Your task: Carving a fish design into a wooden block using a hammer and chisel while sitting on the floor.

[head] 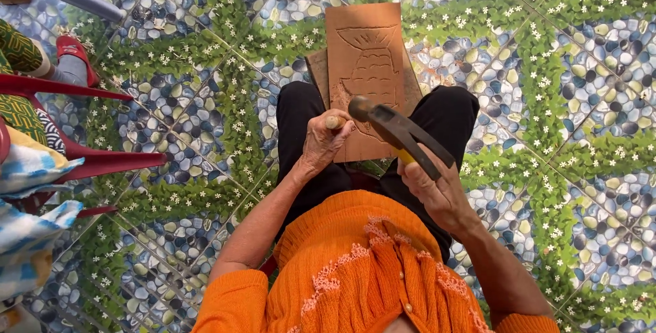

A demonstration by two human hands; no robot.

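Overhead, dark steel hammer (400, 135) above grooved wooden carving board (369, 66), chisel (334, 122) upright.

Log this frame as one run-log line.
left hand: grips chisel on wooden board | right hand: holds hammer raised above chisel | board: on lap, carved outline

I look down at my lap and around me, and I see no package, no label, no sign and no screen here.
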